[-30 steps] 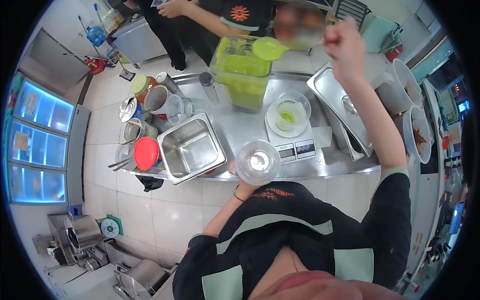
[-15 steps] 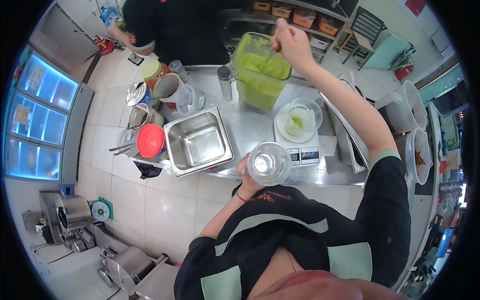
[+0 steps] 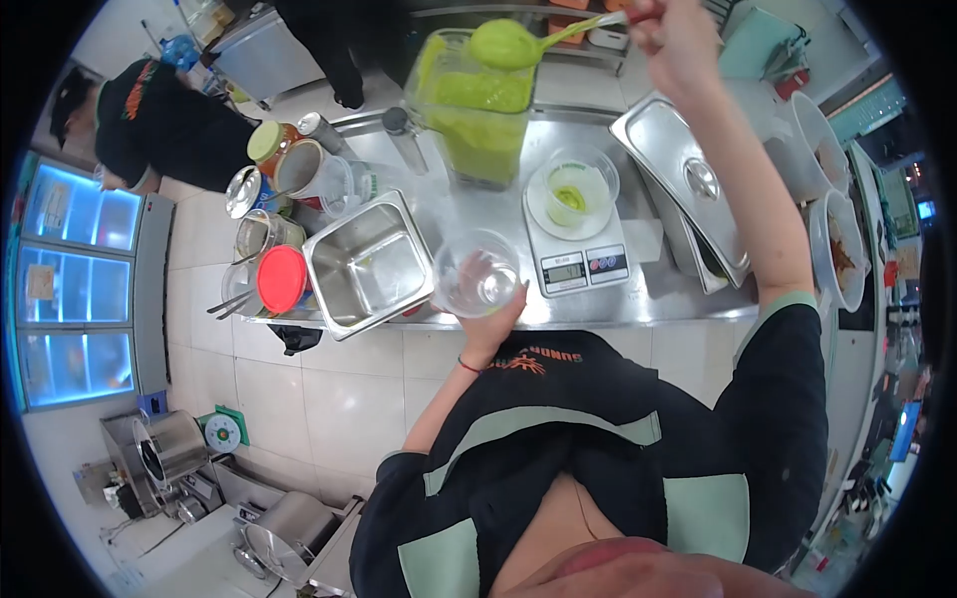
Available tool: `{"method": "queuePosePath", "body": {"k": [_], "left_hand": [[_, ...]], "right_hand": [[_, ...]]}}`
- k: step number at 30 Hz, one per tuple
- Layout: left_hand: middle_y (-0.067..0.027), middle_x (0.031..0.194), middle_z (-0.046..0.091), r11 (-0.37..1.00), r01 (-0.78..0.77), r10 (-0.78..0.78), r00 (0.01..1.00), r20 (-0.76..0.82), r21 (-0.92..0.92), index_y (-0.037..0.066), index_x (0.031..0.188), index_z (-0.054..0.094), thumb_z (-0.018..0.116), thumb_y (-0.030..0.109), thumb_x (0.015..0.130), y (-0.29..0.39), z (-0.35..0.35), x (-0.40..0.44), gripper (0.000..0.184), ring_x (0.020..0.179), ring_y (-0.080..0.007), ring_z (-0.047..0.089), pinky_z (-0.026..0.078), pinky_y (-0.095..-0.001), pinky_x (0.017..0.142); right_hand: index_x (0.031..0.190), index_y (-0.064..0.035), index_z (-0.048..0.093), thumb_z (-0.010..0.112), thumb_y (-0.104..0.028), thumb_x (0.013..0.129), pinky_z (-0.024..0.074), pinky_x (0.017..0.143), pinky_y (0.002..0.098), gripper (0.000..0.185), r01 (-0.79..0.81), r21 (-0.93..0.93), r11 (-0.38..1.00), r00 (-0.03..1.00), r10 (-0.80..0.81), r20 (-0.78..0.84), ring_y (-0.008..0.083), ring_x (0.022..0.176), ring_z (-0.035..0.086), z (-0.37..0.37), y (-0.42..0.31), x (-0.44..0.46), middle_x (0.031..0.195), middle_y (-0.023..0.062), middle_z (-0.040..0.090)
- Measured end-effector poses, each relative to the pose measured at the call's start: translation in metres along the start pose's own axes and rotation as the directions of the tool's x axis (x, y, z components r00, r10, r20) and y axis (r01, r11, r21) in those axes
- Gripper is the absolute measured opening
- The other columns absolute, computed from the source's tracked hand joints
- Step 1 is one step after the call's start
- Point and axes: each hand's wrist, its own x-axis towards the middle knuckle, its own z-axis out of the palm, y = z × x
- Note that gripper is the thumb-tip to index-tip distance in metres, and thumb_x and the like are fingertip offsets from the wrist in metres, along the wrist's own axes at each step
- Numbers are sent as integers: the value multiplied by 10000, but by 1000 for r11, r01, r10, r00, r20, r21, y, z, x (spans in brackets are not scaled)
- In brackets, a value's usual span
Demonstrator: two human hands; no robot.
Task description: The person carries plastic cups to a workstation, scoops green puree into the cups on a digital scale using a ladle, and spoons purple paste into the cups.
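Note:
My right hand (image 3: 680,48) is closed around the handle of a ladle (image 3: 506,46), which hangs above a tall clear container (image 3: 480,145) of thick green puree. Green puree coats the ladle's bowl. Near the front edge of the steel table, my left hand (image 3: 495,321) grips a clear plastic cup (image 3: 477,271); the inside looks clean. On the white kitchen scale (image 3: 588,251) stands another clear cup (image 3: 570,197) with a little green puree at its bottom. The scale's display is lit, but its digits are hard to read.
An empty steel pan (image 3: 371,267) sits left of my left hand. Beyond it are a red-lidded tub (image 3: 282,279) and several jars. Lidded steel pans (image 3: 688,179) stand on the right, beside white buckets (image 3: 835,249). A co-worker (image 3: 169,125) bends at the far left.
My right hand has lifted the ladle out of the puree and moved right. The cup in my left hand has shifted left. A co-worker has come into view at far left.

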Motion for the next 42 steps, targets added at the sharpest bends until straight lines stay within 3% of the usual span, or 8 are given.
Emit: {"method": "queuePosePath", "body": {"k": [6,15,19,22,24,33,35,42], "left_hand": [[-110,1313,414,996,11,-16,998,-59,-89,-10,1285,392,795,116,696,-13,-1,0,725,1066,-236,515,449,-357,877],[-120,1271,489,959,-273,257,949,181,70,27,1314,402,798,141,695,-19,-4,-9,744,1176,-226,493,430,-341,967],[-128,1256,493,952,-286,262,945,197,104,15,1303,402,803,147,689,-15,-6,-9,745,1155,-240,502,435,-348,956],[-134,1244,497,947,-299,270,938,216,118,7,1295,402,806,151,685,-13,-7,-9,746,1140,-250,509,439,-353,948],[-138,1236,499,943,-309,275,934,226,127,1,1290,402,808,154,682,-11,-8,-7,747,1130,-257,514,442,-357,942],[-161,1233,492,900,-371,359,928,97,229,-23,1260,414,819,176,676,9,2,7,737,1094,-292,525,447,-379,920],[-205,1199,521,675,-291,317,944,89,678,-41,1284,349,828,236,682,13,6,12,819,1070,-323,555,459,-373,862],[-293,1208,456,944,42,-55,998,31,328,-104,1305,109,827,270,686,9,7,23,1020,1084,-397,530,438,-429,897]], "right_hand": [[654,-80,392,343,-308,1011,297,439,269,426,348,-211,913,933,-317,167,147,505,394,-31,-44,-81,652,64,516],[714,-30,469,504,-338,941,396,449,327,384,969,92,229,-45,-200,979,231,539,508,-84,14,-145,700,96,552],[693,-31,433,520,-281,933,394,447,326,357,949,95,302,-36,-195,980,220,541,503,-89,12,-148,698,107,535],[691,-51,464,522,-257,954,402,458,286,339,831,-180,526,486,-532,694,187,543,501,-94,24,-150,674,80,536],[685,-71,424,434,-268,988,312,429,250,361,192,-245,950,981,-195,10,146,504,420,-85,15,-143,681,81,535],[734,-47,500,479,-278,976,349,514,235,335,-306,247,919,951,309,27,65,546,429,-122,-11,-95,707,61,565],[772,-59,499,486,-259,970,313,488,233,282,-260,216,941,964,267,-3,61,500,378,-119,-11,-59,709,39,538],[712,-132,434,411,-399,989,288,375,234,386,144,14,989,989,-144,26,102,416,367,6,2,-11,621,45,518]]}}
